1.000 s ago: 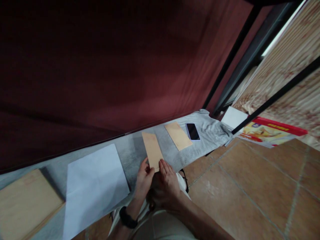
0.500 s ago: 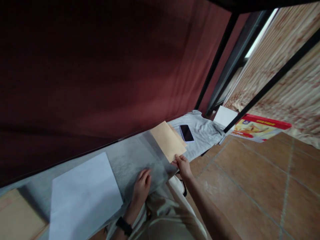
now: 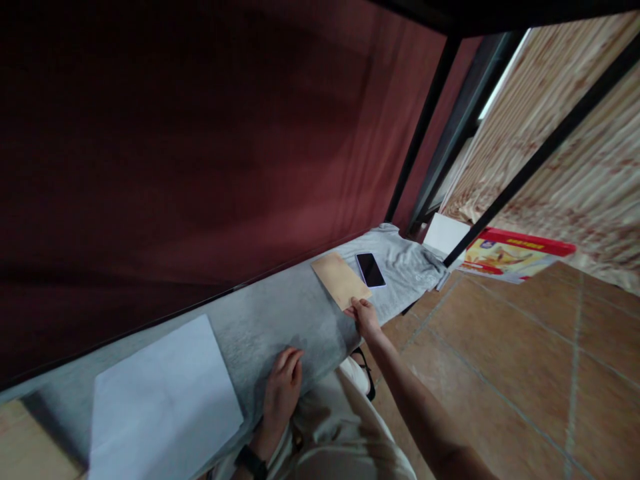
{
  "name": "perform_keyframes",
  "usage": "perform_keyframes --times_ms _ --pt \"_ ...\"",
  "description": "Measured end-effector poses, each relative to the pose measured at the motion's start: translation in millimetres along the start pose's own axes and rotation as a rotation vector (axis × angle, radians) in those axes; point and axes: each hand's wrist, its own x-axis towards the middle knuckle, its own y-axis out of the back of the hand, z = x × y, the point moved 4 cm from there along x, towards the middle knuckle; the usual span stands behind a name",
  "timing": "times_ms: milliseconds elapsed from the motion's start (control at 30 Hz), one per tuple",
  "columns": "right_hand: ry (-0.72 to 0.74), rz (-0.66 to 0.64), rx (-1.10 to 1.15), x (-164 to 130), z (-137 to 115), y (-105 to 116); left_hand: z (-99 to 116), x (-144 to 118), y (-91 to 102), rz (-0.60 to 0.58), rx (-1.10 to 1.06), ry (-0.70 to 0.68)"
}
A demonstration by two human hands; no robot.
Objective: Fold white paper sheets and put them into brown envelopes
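Dark red curtain (image 3: 200, 147) hangs behind, terracotta tile floor (image 3: 525, 373) lies right.

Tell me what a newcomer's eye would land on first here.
First, the dark red curtain filling the upper left, hanging behind a grey cloth spread along the floor. On that cloth the right hand touches the near end of a tan envelope, with a black phone just beside it. The left hand rests flat on the cloth nearer the body, next to a large white sheet.
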Motion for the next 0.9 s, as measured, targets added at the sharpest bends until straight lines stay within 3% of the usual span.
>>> perform_keyframes --times_ms 900 --pt "-0.050 -0.026 -0.033 19.6 -1.6 9.5 0.7 -3.4 -2.3 0.066 0.039 -0.064"
